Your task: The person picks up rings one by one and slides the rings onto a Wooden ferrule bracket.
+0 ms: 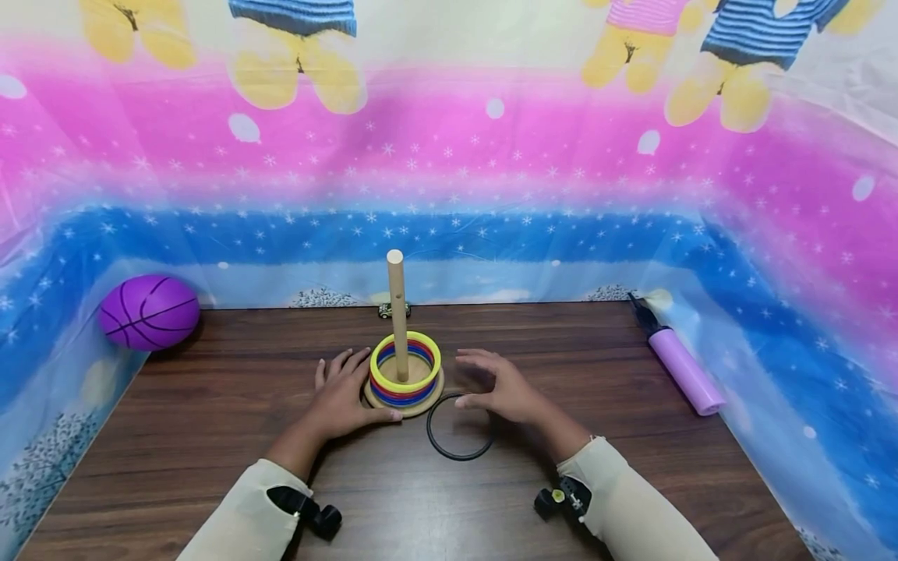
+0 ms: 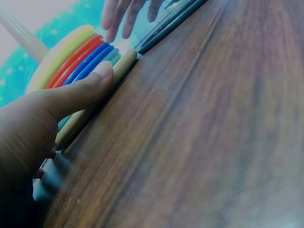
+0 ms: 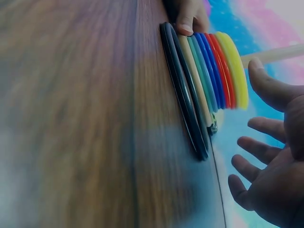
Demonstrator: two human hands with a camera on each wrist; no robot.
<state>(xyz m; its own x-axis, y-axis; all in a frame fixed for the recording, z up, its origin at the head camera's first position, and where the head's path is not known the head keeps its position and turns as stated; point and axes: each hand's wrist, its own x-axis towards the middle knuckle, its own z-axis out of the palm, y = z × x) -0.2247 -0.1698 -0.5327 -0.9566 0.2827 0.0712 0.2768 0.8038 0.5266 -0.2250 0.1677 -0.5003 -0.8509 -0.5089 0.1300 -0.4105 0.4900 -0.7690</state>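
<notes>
Our left hand point(image 1: 344, 397) rested against the wooden ring stand's base point(image 1: 428, 400), thumb pressed on its edge, fingers relaxed. Our right hand point(image 1: 501, 389) hovered spread just above the black ring point(image 1: 449, 450), which lay flat on the table point(image 1: 210, 405) touching the base.

One peg stand point(image 1: 397, 312), one black ring point(image 1: 459, 427), one purple ball point(image 1: 149, 312), one pump point(image 1: 684, 370), two hands.
</notes>
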